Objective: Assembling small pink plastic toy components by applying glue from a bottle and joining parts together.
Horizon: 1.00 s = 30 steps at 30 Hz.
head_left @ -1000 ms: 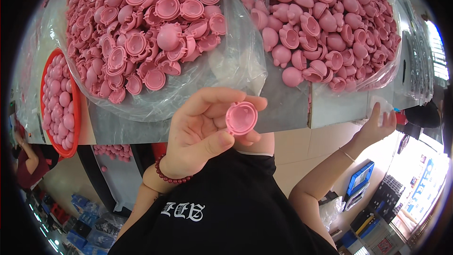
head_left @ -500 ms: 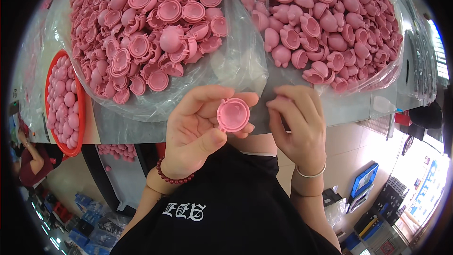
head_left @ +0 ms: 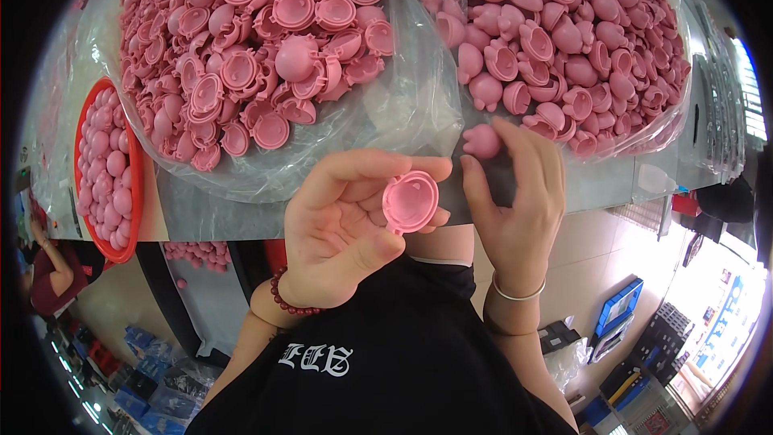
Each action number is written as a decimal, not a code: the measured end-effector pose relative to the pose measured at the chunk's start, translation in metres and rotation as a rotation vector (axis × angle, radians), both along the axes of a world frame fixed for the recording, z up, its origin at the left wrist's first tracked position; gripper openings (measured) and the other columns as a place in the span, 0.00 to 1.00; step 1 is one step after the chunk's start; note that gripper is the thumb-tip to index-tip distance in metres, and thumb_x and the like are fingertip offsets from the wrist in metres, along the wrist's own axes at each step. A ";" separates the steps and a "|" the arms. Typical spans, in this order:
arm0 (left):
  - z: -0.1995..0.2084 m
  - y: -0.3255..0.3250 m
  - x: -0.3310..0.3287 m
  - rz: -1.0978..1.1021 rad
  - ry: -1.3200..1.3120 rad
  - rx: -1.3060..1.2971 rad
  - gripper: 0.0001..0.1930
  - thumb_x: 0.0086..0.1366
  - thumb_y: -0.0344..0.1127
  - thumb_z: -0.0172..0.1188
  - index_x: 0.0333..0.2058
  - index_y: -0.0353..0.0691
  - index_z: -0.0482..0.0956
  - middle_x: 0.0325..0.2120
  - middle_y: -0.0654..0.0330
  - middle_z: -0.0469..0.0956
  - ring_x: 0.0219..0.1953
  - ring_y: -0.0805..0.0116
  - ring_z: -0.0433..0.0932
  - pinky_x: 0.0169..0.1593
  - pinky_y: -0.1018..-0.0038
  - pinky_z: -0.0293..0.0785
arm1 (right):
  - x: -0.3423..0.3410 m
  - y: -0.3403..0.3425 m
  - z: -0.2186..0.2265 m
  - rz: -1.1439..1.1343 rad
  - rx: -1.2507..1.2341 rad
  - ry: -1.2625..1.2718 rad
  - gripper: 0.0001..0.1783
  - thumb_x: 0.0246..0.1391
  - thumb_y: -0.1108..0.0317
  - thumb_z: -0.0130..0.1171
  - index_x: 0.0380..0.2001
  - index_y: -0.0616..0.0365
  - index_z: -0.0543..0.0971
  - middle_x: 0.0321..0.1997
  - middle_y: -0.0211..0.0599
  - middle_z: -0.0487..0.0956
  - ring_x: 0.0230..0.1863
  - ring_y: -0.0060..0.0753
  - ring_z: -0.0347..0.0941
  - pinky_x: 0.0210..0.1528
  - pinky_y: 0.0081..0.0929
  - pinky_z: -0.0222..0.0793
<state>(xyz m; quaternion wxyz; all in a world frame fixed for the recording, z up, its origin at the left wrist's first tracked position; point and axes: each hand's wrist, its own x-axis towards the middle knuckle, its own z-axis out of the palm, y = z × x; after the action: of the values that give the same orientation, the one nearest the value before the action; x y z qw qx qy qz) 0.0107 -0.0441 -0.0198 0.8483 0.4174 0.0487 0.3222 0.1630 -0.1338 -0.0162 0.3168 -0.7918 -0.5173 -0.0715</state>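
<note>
My left hand (head_left: 346, 225) holds a pink hollow half-shell (head_left: 410, 202) between thumb and fingers, its open side facing up toward me. My right hand (head_left: 515, 201) is just to its right, with fingertips pinching a second pink domed piece (head_left: 481, 141) at the near edge of the right-hand pile (head_left: 572, 40). The two hands are close but the two pieces are apart. A clear plastic bag on the left holds another pile of pink shells (head_left: 266, 56).
A red basket (head_left: 97, 173) of rounded pink pieces stands at the left of the table. The grey table edge (head_left: 201, 213) runs just beyond my hands. Another person sits at far left (head_left: 48, 274). Blue crates and boxes lie on the floor below.
My right hand came up from low at my right side to the table's edge and took hold of a pink piece from the right pile. My left hand kept its shell almost still.
</note>
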 end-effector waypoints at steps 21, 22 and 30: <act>0.001 -0.003 -0.004 -0.038 0.187 0.087 0.21 0.52 0.19 0.54 0.46 0.29 0.63 0.46 0.48 0.67 0.45 0.67 0.70 0.49 0.72 0.67 | -0.006 0.000 0.023 0.463 0.193 0.466 0.24 0.23 0.78 0.64 0.34 0.59 0.77 0.31 0.33 0.72 0.31 0.30 0.67 0.31 0.22 0.65; 0.002 -0.003 -0.003 -0.037 0.187 0.086 0.21 0.52 0.19 0.54 0.46 0.29 0.63 0.46 0.48 0.67 0.45 0.67 0.70 0.49 0.72 0.67 | -0.005 0.000 0.021 0.470 0.178 0.467 0.24 0.22 0.78 0.64 0.33 0.59 0.77 0.32 0.33 0.72 0.31 0.30 0.67 0.31 0.22 0.65; 0.002 -0.001 -0.001 -0.052 0.248 0.139 0.23 0.50 0.18 0.57 0.46 0.28 0.64 0.46 0.50 0.68 0.45 0.66 0.71 0.49 0.72 0.67 | -0.009 -0.001 0.014 0.468 0.234 0.379 0.23 0.24 0.77 0.64 0.33 0.60 0.78 0.30 0.31 0.72 0.29 0.28 0.67 0.28 0.19 0.64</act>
<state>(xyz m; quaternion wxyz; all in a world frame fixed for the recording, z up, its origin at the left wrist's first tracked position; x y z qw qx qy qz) 0.0094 -0.0450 -0.0177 0.8128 0.5129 0.1198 0.2489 0.1545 -0.1346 -0.0021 0.5042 -0.6086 -0.6055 0.0932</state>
